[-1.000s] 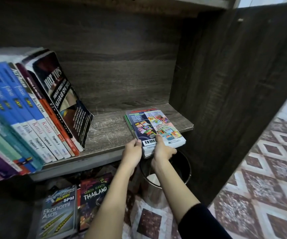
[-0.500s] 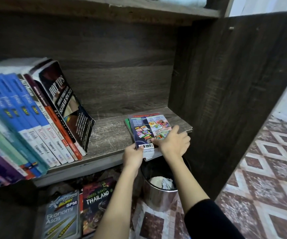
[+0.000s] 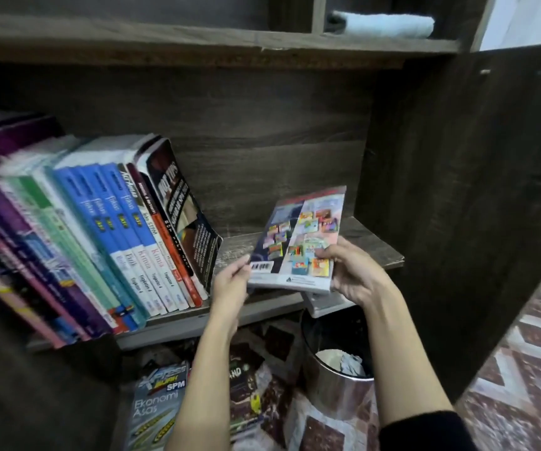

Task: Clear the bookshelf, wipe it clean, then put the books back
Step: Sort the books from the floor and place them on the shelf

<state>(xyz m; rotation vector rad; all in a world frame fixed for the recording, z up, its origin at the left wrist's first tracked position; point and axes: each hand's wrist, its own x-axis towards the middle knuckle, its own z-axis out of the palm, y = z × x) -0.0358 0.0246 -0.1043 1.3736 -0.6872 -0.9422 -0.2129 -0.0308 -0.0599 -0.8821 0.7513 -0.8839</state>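
Book (image 3: 298, 242) tilted up over the right end of the shelf (image 3: 376, 245): my left hand (image 3: 230, 284) pinches its lower left corner, my right hand (image 3: 353, 275) grips its right edge. Leaning books (image 3: 116, 239) fill the shelf's left side. I seem to be restocking; next, stand it upright against that row without toppling it.

Item: paperback (image 3: 298, 242), back cover up, barcode and small colourful pictures showing. It is raised and tilted over the shelf board (image 3: 233, 247), its lower corners pinched in my left grip (image 3: 230, 281) and right grip (image 3: 357, 275).
Item: second book (image 3: 324, 304), flat beneath it, pale edge overhanging the board's front.
Item: row of books (image 3: 126, 236), blue, green and purple spines, tops leaning left, at the board's left.
Item: Ekonomi Asas book (image 3: 157, 408), lying below the board.
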